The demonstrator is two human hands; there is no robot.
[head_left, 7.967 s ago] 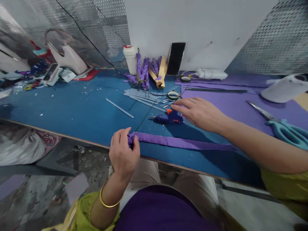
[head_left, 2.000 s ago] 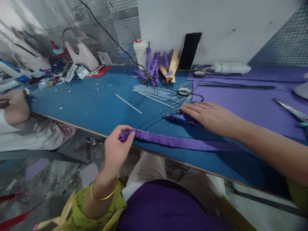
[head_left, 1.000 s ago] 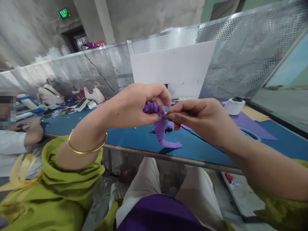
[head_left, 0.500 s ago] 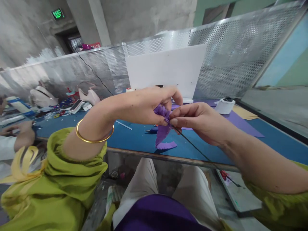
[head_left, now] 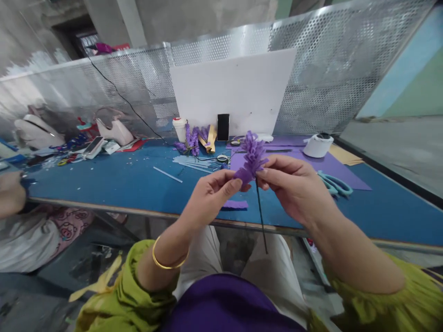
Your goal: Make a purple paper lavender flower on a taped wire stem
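Observation:
A purple artificial flower [head_left: 253, 150] with looped, frilly petals stands upright between my hands, over the front of the table. My right hand [head_left: 299, 186] pinches it at the base, where a thin dark stem [head_left: 261, 219] hangs down past the table edge. Between the thumb and fingers of my left hand [head_left: 209, 196] is a purple fringed strip [head_left: 243, 175], which meets the lower part of the flower. Another piece of purple strip [head_left: 235, 204] shows below my left hand; whether it joins the held part is hidden.
Light-blue scissors [head_left: 334, 184] lie right of my right hand, near a white roll [head_left: 318, 145] on purple sheets [head_left: 346, 173]. Behind are a phone [head_left: 223, 127], a white cup [head_left: 179, 130], purple flowers [head_left: 194, 138] and a white board [head_left: 235, 92]. Another person's hand [head_left: 12, 193] is far left.
My left hand has come down from over the flower to its lower left, gripping the strip. The flower now stands upright in view, and its stem hangs more steeply.

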